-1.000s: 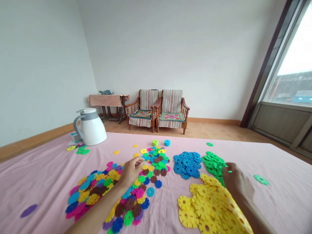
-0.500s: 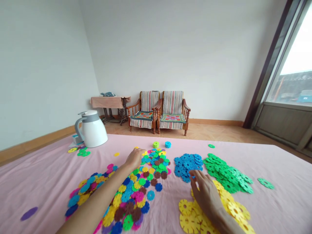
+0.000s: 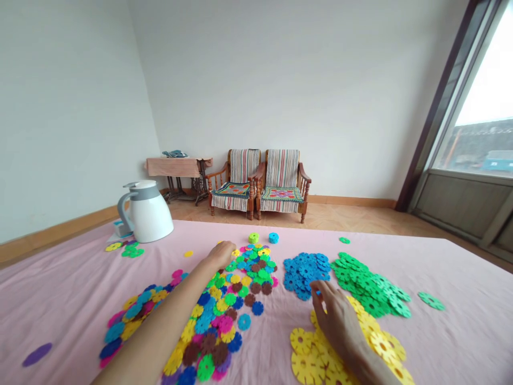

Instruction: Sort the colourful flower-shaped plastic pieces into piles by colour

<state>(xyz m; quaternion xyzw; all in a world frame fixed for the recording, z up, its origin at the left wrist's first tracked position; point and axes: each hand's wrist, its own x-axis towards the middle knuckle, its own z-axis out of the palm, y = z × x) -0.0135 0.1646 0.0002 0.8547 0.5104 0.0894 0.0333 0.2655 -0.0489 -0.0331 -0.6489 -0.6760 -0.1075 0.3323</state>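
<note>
My left hand (image 3: 222, 255) reaches to the far end of a mixed heap of colored notched plastic discs (image 3: 208, 310). Its fingers bend down beside small yellow and green pieces, and the back of the hand hides the fingertips. Curled in a pinch, my right hand (image 3: 339, 313) hovers over the yellow discs (image 3: 306, 363), close to the near edge of the blue discs (image 3: 304, 272). A sliver of blue shows between thumb and fingers, seemingly one blue disc. Green discs (image 3: 368, 286) lie in a pile just beyond this hand, to its right.
A white and grey jug (image 3: 151, 214) stands at the table's far left. Two short stacks, one lime (image 3: 254, 238) and one blue (image 3: 273, 238), sit near the far edge. A purple disc (image 3: 37, 354) and a green disc (image 3: 431, 300) lie apart on the pink cloth (image 3: 452, 342).
The view has turned slightly, so the table and discs appear a little farther left. Both hands keep nearly the same poses; the right hand has moved slightly right relative to the piles.
</note>
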